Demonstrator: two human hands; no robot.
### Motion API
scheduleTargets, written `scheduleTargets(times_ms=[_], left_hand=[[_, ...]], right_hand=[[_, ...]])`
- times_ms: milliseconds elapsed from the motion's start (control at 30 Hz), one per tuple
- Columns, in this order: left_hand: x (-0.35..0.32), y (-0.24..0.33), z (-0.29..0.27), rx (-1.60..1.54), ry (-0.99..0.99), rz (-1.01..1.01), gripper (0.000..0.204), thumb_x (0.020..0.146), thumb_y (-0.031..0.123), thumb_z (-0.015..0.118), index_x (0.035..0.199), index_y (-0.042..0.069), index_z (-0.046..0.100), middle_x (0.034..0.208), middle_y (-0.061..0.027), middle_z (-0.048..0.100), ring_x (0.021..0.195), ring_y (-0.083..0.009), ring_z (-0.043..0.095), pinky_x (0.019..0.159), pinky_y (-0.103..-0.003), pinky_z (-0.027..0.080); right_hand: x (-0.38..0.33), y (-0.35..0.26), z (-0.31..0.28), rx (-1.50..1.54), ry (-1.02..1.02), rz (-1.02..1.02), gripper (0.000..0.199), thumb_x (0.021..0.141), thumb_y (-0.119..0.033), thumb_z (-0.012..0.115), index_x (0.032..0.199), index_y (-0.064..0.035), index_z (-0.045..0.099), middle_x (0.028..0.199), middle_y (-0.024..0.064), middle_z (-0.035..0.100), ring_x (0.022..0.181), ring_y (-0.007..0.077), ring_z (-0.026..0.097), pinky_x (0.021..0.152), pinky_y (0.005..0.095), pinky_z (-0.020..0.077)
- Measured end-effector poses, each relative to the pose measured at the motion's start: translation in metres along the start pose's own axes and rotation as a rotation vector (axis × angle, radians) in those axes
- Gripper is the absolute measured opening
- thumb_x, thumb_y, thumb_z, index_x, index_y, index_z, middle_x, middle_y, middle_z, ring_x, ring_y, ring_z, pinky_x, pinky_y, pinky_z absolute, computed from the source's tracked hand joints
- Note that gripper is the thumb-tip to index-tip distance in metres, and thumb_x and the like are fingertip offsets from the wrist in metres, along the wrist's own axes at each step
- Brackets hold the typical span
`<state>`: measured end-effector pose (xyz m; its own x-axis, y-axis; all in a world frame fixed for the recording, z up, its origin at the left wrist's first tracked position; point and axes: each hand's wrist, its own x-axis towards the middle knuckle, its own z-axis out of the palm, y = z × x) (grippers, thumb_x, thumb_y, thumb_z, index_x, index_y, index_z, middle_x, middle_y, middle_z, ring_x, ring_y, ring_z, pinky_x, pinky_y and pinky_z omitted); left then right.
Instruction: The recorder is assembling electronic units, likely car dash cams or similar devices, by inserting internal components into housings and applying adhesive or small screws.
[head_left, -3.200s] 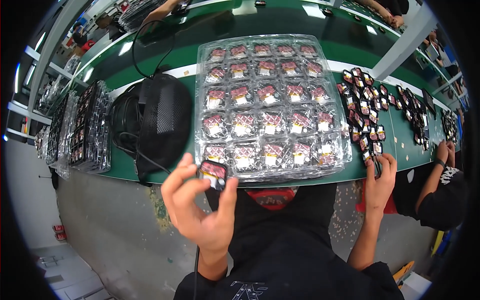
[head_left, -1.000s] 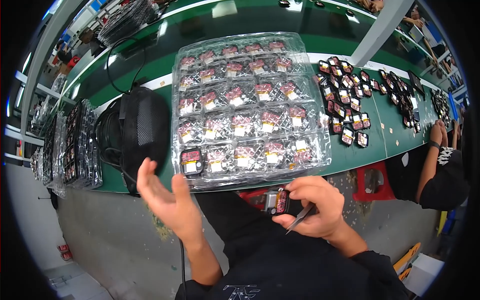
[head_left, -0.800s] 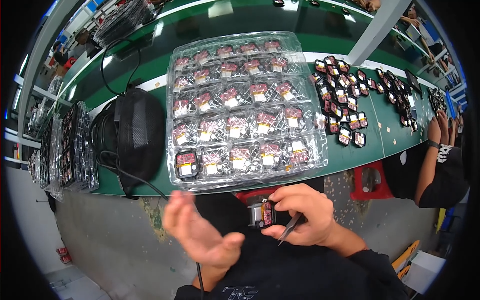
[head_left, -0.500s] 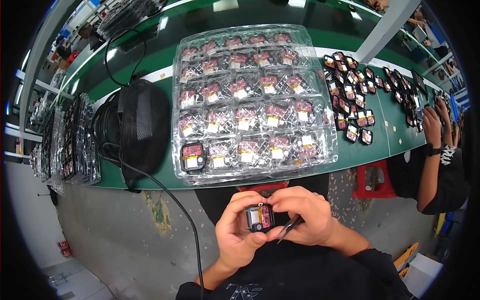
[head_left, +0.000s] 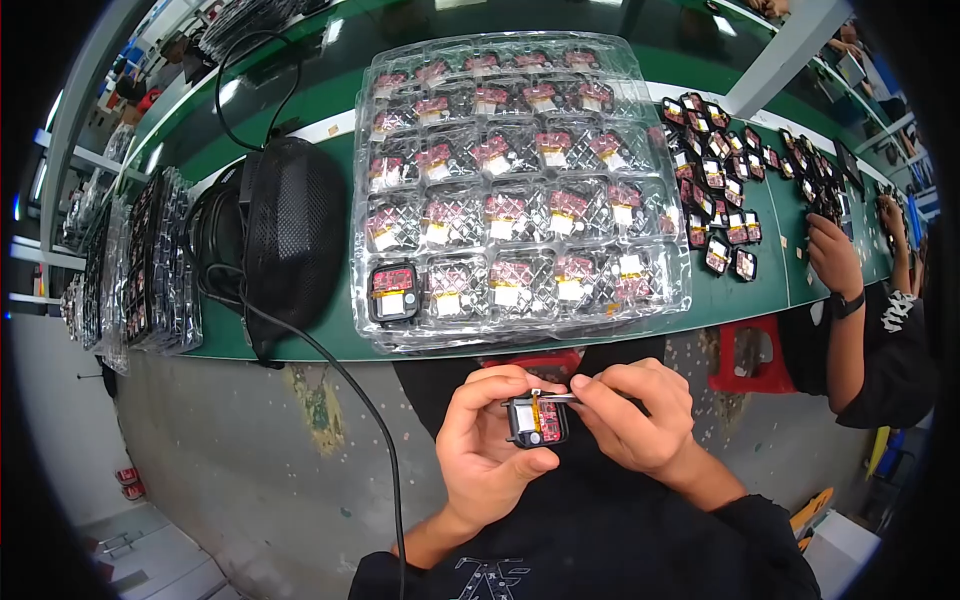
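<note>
My left hand (head_left: 480,445) grips a small black square device housing (head_left: 548,424) by its sides, in front of the table edge. Inside the housing show a red circuit board, a silver-white block and a yellow strip. Between the thumb and fingers of my right hand (head_left: 645,415) are thin metal tweezers (head_left: 560,398). Their tips lie at the top of the housing, by the yellow strip; whether they pinch anything is too small to tell. Beyond my hands is a clear plastic tray (head_left: 362,250) with rows of similar housings, one (head_left: 394,292) sitting at its near left corner.
A black mesh bag (head_left: 295,240) with a black cable (head_left: 365,405) stands left of the tray; the cable hangs past my left arm. Stacked trays (head_left: 160,270) are further left. Loose housings (head_left: 715,175) lie at right, near a co-worker's hand (head_left: 835,255) and a red stool (head_left: 735,375).
My right hand has drawn back from the housing's edge and swung the tweezers from pointing down to lying across its top. The housing has shifted slightly right. The co-worker's arm has moved.
</note>
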<state>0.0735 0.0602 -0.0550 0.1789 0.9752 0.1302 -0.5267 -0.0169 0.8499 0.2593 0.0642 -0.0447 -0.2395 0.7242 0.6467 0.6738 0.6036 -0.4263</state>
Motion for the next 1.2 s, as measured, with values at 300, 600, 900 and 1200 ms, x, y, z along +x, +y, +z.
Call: scheduleTargets(times_ms=[300, 600, 900, 1200], left_hand=[[0.000, 0.000, 0.001, 0.016, -0.019, -0.007, 0.064, 0.082, 0.013, 0.089, 0.132, -0.002, 0.052, 0.130, -0.0145, 0.051, 0.121, -0.0271, 0.061, 0.105, -0.039, 0.050], [-0.003, 0.000, -0.004, 0.101, 0.013, -0.032, 0.066, 0.081, 0.016, 0.090, 0.132, -0.004, 0.055, 0.137, -0.0158, 0.049, 0.122, -0.0265, 0.061, 0.107, -0.040, 0.049], [0.000, 0.003, 0.000, 0.097, 0.036, -0.022, 0.065, 0.081, 0.012, 0.089, 0.135, -0.009, 0.058, 0.146, -0.0195, 0.047, 0.126, -0.0274, 0.060, 0.104, -0.038, 0.053], [0.000, 0.004, 0.000, 0.077, 0.018, -0.049, 0.065, 0.081, 0.010, 0.089, 0.134, -0.009, 0.059, 0.147, -0.0188, 0.046, 0.127, -0.0273, 0.060, 0.104, -0.038, 0.053]], right_hand=[[-0.001, -0.001, -0.001, 0.033, 0.001, 0.031, 0.034, 0.072, 0.000, 0.084, 0.106, -0.0027, 0.077, 0.085, 0.0040, 0.065, 0.059, 0.0140, 0.056, 0.049, 0.0274, 0.0442], [0.006, -0.004, -0.005, 0.189, -0.057, 0.194, 0.033, 0.071, -0.002, 0.086, 0.103, -0.0053, 0.077, 0.084, 0.0041, 0.066, 0.064, 0.0168, 0.064, 0.051, 0.0285, 0.0491], [0.007, -0.004, -0.007, 0.134, -0.083, 0.199, 0.031, 0.072, -0.002, 0.086, 0.102, -0.0052, 0.077, 0.085, 0.0044, 0.066, 0.065, 0.0170, 0.066, 0.051, 0.0285, 0.0506], [0.007, -0.001, -0.008, 0.189, -0.105, 0.223, 0.030, 0.073, -0.001, 0.085, 0.102, -0.0052, 0.077, 0.084, 0.0045, 0.067, 0.066, 0.0166, 0.067, 0.052, 0.0287, 0.0516]])
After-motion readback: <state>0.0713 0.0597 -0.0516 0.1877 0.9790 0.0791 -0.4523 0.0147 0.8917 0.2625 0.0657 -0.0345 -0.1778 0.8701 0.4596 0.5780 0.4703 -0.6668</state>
